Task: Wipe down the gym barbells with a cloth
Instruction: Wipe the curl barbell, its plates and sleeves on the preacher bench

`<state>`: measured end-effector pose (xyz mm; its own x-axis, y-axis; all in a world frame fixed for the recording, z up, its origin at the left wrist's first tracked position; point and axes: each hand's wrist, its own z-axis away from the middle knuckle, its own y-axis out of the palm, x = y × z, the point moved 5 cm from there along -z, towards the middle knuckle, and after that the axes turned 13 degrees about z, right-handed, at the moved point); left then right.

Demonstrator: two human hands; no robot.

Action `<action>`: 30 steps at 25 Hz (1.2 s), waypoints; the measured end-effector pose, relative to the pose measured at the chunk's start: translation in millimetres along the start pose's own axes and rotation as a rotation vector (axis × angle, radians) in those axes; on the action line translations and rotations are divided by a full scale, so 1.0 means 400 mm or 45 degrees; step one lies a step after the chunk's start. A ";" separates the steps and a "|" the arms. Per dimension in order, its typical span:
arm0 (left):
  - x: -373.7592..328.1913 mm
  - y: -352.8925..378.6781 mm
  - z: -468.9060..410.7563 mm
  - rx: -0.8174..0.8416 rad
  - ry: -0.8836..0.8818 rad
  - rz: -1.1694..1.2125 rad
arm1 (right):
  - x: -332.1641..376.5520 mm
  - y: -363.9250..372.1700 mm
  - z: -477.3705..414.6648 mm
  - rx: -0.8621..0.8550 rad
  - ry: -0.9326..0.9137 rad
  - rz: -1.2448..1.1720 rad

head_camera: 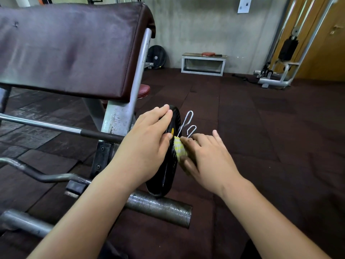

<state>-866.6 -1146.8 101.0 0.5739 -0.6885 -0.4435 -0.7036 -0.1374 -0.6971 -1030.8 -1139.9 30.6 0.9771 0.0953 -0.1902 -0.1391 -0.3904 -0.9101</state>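
Head-cam view of a gym floor w/ dark rubber tiles: two bare forearms reach fwd to a black weight plate [169, 165] standing on edge on a barbell [56, 126] that runs off to the left, beside a padded bench [71, 49]. The left hand [147, 144] lies flat over the plate's near face, fingers curled over its top rim, thumb touching a yellow checked cloth [180, 150]. The right hand [205, 157] presses that bunched cloth against the plate's outer face, fingers closed around it, just below a silver spring collar [188, 124]; a second bar, the curl bar [160, 206], lies on the floor below.
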 end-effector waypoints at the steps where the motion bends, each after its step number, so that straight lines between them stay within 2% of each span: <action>1: 0.000 0.000 0.000 0.003 0.003 -0.002 | -0.006 0.002 0.010 -0.003 -0.022 -0.004; 10: -0.003 0.000 0.000 -0.002 0.001 0.003 | -0.133 -0.018 0.088 -0.060 0.029 -0.230; 17: 0.001 0.003 -0.001 0.002 0.006 -0.005 | -0.183 -0.087 0.098 -0.332 0.070 -0.408; 25: 0.004 -0.011 -0.012 -0.069 -0.059 0.049 | -0.112 -0.162 0.014 -0.635 0.005 -0.683; 27: 0.003 -0.018 -0.024 -0.113 -0.091 0.075 | -0.101 -0.177 -0.018 -0.636 -0.030 -0.745; 30: 0.002 -0.040 -0.072 -0.058 -0.178 0.106 | -0.102 -0.226 -0.091 -0.555 -0.083 -0.811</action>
<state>-867.1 -1165.7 127.9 0.5633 -0.5937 -0.5747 -0.7675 -0.1183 -0.6301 -1052.2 -1141.8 134.2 0.8340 0.4708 0.2879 0.5358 -0.5658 -0.6267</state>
